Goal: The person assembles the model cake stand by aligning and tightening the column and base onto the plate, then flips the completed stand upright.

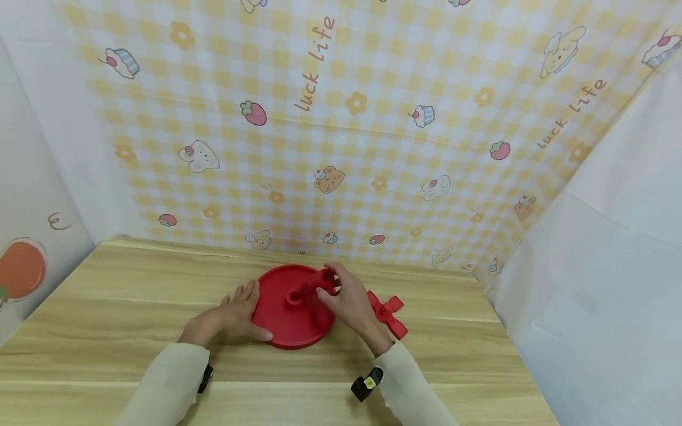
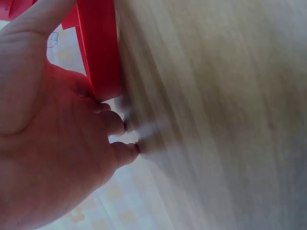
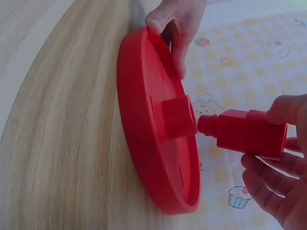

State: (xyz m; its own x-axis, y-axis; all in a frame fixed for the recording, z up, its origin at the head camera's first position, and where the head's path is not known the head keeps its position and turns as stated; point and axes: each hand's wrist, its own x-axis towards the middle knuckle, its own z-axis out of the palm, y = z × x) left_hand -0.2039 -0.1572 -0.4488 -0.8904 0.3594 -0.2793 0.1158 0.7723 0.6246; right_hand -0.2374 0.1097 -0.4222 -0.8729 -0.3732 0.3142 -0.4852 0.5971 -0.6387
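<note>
A round red base (image 1: pixel 288 328) with a raised rim lies flat on the table, a hollow socket (image 1: pixel 293 299) standing up at its middle. My left hand (image 1: pixel 234 313) holds its left side, the thumb on the front of the rim and the other fingers round the outer edge. Above the base, my right hand (image 1: pixel 348 299) grips a red faceted post (image 3: pixel 249 134) between thumb and fingers. The post is tilted, and its narrow ringed neck (image 3: pixel 207 125) points at the socket's opening, close to it. Its other end shows a hole in the head view.
A red cross-shaped piece (image 1: pixel 391 316) with flared arms lies on the wooden table (image 1: pixel 453 355), just right of my right hand. Behind the table hangs a yellow checked cloth (image 1: pixel 298 195), with pale cloth (image 1: pixel 602 284) at the right side.
</note>
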